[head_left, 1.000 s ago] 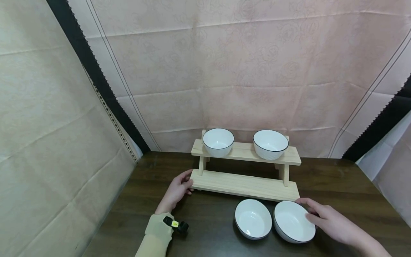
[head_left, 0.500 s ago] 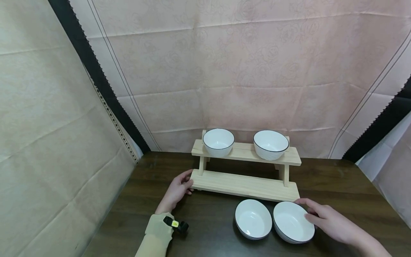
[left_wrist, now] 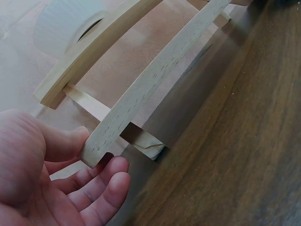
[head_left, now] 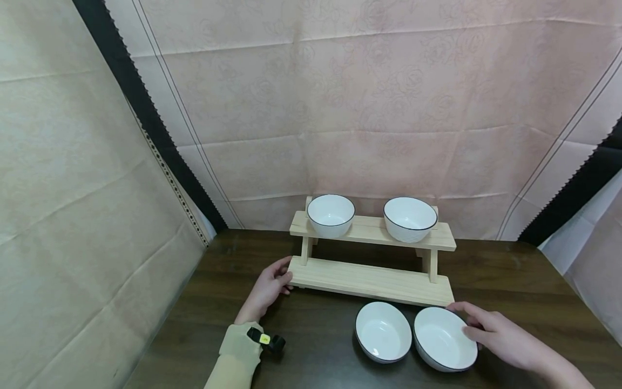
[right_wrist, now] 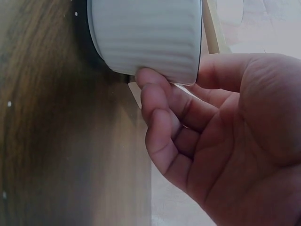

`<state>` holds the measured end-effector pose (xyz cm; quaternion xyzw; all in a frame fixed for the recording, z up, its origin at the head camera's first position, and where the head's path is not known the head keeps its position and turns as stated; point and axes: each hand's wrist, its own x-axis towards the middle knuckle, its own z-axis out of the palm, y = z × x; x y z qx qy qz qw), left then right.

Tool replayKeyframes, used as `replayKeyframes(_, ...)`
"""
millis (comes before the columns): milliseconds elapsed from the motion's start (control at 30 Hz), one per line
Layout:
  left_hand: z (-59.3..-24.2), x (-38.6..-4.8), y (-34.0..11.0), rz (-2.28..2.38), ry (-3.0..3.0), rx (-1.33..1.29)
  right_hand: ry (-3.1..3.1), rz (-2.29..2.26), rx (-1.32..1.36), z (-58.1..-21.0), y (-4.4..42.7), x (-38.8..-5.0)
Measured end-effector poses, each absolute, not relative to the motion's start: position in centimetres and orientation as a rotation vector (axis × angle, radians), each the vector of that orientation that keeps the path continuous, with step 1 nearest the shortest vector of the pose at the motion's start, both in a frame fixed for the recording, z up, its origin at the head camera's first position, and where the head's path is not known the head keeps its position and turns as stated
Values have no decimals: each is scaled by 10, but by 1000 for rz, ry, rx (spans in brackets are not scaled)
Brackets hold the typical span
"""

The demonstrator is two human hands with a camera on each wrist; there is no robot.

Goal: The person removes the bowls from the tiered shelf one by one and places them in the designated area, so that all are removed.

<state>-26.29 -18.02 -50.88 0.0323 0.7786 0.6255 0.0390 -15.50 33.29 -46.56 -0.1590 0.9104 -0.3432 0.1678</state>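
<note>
A two-tier pale wooden shelf [head_left: 369, 278] stands on the table. My left hand [head_left: 268, 286] grips the left end of its lower board, the thumb above and fingers curled below; the left wrist view shows this board end [left_wrist: 101, 146] from the side. At the shelf's front right corner, my right hand [head_left: 495, 332] holds a white dark-rimmed bowl [head_left: 444, 340] by its right edge. In the right wrist view the thumb is at the rim and curled fingers touch the ribbed outer wall [right_wrist: 146, 42]. Close beside it on the left sits a similar bowl [head_left: 383, 332].
Two more white bowls stand on the upper board, one on the left [head_left: 330, 213] and one on the right [head_left: 410, 216]. The dark wooden table [head_left: 311, 351] ends at a pale cloth wall [head_left: 379, 119] behind; another cloth wall [head_left: 97, 216] rises on the left.
The right-hand bowl has shifted very slightly toward the near side, with my right hand on it. My left hand, the shelf and the other bowls look the same.
</note>
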Motion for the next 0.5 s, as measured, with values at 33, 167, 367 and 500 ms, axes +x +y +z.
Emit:
replayKeyframes(33, -509, -263, -180, 1923, 2386, 97, 2591, -976, -453, -465, 333, -155)
replayKeyframes(167, -509, -262, -181, 1935, 2382, 100, 2574, -993, -470, -464, 333, -154)
replayKeyframes(367, -508, -261, -180, 1937, 2378, 102, 2502, -1045, -494, -465, 334, -155)
replayKeyframes(500, -507, -261, -179, 1937, 2383, 105, 2474, -1075, -483, -466, 335, -155)
